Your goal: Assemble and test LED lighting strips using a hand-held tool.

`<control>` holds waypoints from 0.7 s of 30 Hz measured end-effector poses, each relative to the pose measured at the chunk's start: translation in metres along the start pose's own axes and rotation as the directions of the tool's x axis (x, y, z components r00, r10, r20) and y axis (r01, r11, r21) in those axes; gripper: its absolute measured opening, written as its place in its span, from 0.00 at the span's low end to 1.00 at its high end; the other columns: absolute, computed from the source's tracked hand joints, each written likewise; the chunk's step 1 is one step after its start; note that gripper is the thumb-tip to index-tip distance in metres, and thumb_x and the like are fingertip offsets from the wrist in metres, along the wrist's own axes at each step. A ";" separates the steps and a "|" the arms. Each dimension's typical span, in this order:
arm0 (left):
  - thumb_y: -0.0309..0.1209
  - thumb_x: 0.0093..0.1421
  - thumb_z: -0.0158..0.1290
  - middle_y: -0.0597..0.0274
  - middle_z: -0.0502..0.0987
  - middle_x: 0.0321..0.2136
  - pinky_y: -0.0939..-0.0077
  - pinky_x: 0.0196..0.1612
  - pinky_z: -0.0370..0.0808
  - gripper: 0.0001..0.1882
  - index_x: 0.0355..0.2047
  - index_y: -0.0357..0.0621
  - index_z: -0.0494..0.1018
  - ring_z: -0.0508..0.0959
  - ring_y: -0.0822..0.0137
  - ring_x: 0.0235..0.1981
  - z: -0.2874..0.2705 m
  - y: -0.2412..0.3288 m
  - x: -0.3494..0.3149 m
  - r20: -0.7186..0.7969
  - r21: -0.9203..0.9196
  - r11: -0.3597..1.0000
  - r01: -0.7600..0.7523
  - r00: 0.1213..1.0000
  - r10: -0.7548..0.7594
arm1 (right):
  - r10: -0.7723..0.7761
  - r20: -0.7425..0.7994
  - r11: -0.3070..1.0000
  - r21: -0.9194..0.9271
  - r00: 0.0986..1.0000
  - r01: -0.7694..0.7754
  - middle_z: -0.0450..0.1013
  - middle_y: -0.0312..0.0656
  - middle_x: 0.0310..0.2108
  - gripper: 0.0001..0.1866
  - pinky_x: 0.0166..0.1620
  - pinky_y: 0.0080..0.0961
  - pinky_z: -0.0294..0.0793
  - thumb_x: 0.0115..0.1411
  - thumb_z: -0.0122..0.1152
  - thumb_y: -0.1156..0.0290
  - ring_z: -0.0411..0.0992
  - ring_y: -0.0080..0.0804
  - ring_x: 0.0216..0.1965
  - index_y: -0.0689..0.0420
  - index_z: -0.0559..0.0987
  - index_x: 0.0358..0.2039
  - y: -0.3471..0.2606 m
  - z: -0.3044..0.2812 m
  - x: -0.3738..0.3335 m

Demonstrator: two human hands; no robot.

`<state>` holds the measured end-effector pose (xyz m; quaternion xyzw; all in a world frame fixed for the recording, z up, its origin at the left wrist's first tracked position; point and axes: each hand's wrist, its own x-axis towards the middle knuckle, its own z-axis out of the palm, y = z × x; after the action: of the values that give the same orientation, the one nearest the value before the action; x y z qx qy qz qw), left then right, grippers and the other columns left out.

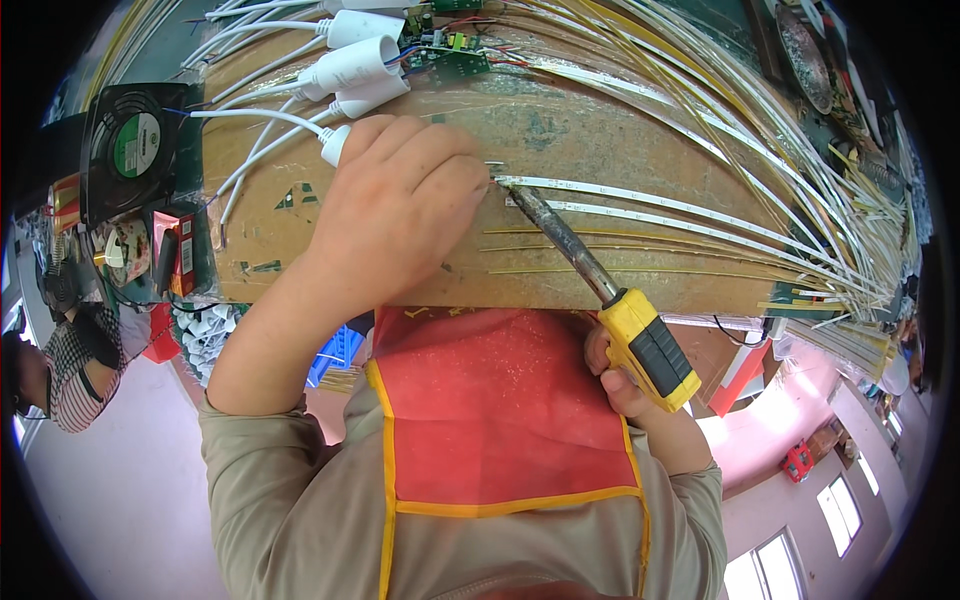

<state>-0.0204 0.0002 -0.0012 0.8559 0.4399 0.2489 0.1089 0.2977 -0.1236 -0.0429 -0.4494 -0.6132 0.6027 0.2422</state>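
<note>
My right hand (615,375) is closed round the yellow and black handle of a soldering iron (570,245). The iron slants up and left, its dark tip meeting the left end of a white LED strip (640,193). Right beside that tip, my left hand (405,205) is closed with the back of the hand upward, so what its fingers pinch is hidden. A white plastic cap (335,147) with a white cord pokes out from behind its knuckles. Just below the first strip, a second LED strip (660,220) lies on the brown work board (540,125).
More white caps with cords (350,68) and green circuit boards (455,60) lie at the back. A bundle of strips (860,240) fans out at right. At left stand a black fan (138,145) and a red-and-white box (180,250). Another person (85,370) is at far left.
</note>
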 end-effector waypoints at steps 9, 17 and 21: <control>0.26 0.53 0.63 0.62 0.78 0.38 0.61 0.46 0.71 0.08 0.34 0.45 0.78 0.77 0.55 0.39 0.000 0.001 0.001 0.000 -0.003 1.000 0.001 1.000 -0.001 | -0.017 -0.026 1.000 0.022 1.000 0.017 0.70 0.36 0.20 0.19 0.28 0.36 0.67 0.60 0.65 0.54 0.69 0.42 0.23 0.49 0.71 0.20 -0.001 0.000 -0.003; 0.26 0.53 0.64 0.62 0.78 0.38 0.61 0.46 0.71 0.08 0.34 0.45 0.78 0.77 0.55 0.39 0.000 0.000 0.000 -0.004 -0.002 1.000 -0.005 1.000 0.005 | -0.022 -0.065 0.997 0.067 0.998 0.027 0.70 0.38 0.23 0.18 0.28 0.36 0.68 0.61 0.66 0.55 0.70 0.42 0.24 0.51 0.73 0.23 0.000 0.004 -0.003; 0.26 0.53 0.64 0.62 0.78 0.38 0.61 0.46 0.71 0.08 0.34 0.45 0.78 0.77 0.55 0.39 0.000 0.000 0.000 -0.004 0.000 1.000 -0.004 1.000 0.004 | -0.032 -0.044 0.994 0.105 0.999 0.037 0.71 0.38 0.23 0.17 0.28 0.34 0.68 0.62 0.66 0.55 0.71 0.40 0.24 0.53 0.74 0.25 0.005 0.000 -0.007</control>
<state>-0.0198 0.0003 -0.0010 0.8562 0.4386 0.2510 0.1076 0.3022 -0.1299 -0.0461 -0.4380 -0.5829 0.6204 0.2889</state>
